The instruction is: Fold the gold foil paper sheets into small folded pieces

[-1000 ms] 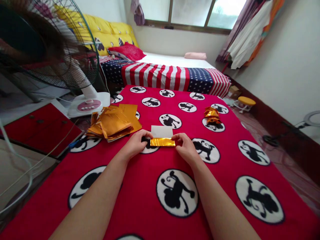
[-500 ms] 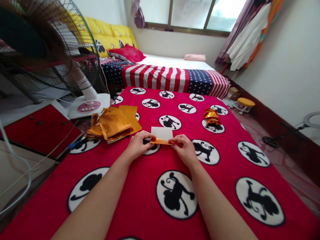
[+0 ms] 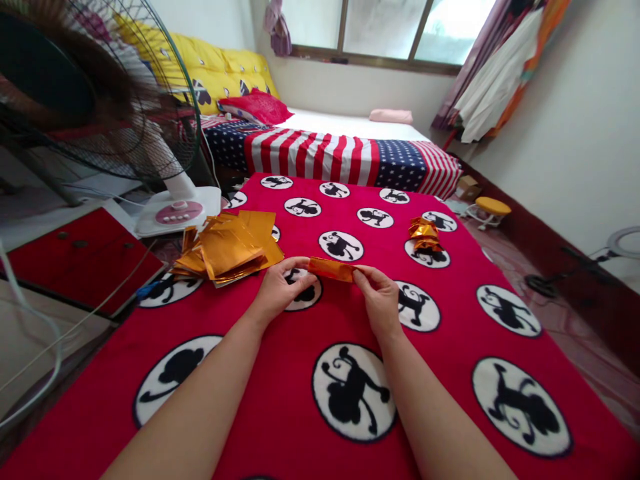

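Observation:
A folded strip of gold foil paper (image 3: 331,269) is stretched level between my two hands, its shiny orange-gold side showing. My left hand (image 3: 283,288) pinches its left end between thumb and fingers. At the other end, my right hand (image 3: 377,293) grips the strip the same way. To the left lies a loose pile of flat gold foil sheets (image 3: 230,247). Over on the right, a small cluster of folded gold foil pieces (image 3: 424,233) rests on the red cloth (image 3: 280,393) with monkey prints.
A running fan (image 3: 175,193) stands at the left beside a red-topped cabinet (image 3: 85,257). Beyond the cloth is a bed with a stars-and-stripes cover (image 3: 320,153). A yellow stool (image 3: 493,205) sits on the floor at the right.
The sheet's pale backing, visible before, is no longer seen; the foil now shows as a gold strip. Both hands have turned it and lifted it slightly, and the right hand has shifted a little right.

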A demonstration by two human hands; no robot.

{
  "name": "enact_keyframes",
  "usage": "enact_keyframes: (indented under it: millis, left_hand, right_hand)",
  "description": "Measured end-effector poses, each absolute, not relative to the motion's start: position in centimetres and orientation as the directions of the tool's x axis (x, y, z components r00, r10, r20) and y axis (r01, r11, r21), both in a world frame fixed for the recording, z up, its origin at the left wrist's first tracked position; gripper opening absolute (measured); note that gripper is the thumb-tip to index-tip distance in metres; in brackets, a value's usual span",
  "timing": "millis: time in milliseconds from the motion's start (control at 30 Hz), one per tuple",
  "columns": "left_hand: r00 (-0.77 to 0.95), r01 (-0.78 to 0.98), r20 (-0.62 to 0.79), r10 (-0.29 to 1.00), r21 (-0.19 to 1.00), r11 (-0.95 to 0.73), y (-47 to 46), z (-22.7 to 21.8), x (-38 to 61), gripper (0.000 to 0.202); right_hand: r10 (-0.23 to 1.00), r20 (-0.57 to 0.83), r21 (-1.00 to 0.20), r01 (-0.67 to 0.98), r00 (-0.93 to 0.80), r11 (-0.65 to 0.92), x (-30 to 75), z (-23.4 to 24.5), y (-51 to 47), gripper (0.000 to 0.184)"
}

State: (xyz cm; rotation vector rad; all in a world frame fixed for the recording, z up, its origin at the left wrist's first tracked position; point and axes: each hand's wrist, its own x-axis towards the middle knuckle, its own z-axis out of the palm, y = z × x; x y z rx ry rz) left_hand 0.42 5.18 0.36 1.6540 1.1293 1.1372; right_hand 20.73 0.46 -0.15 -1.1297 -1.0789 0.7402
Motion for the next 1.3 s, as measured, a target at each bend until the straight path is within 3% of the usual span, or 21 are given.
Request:
enact_keyframes:
  millis: [200,333,467,833,1033,1300]
  left_hand:
    - [0.135,0.051,0.233,0.963,0.969,-0.242,5.0,1.1,0.9,0.035]
    - [0.003,-0.144,0.183,0.983,0.973,-0.181,5.0,1.7,1.1,0.049]
    - [0.009,-0.213,0.147,0.989,0.967,-0.142,4.6,2.3,1.3,0.062]
    - [-0.009,-0.216,0.188,0.982,0.959,-0.186,4.7,1.5,1.9,0.063]
    - [0.113,-0.154,0.137,0.984,0.981,-0.119,4.5,1.1,1.8,0.051]
    - [0.221,-0.125,0.055,0.974,0.992,-0.028,4.2,0.9,1.5,0.051]
  right_hand:
    - [0.913,0.256,-0.959,-0.039,0.318,0.282,20.5,0.0,0.6,0.025]
    - [0.927,0.213,-0.966,-0.073,0.310,0.246,20.5,0.2,0.6,0.034]
    - [0.935,0.216,-0.965,-0.083,0.280,0.248,20.4,0.5,0.4,0.033]
    - [0.967,0.132,-0.984,-0.089,0.220,0.154,20.5,0.2,0.8,0.032]
    - [0.957,0.144,-0.972,-0.147,0.252,0.184,20.6,0.1,0.7,0.030]
    - [0.991,0.094,-0.984,-0.143,0.094,0.107,20.4,0.4,0.4,0.029]
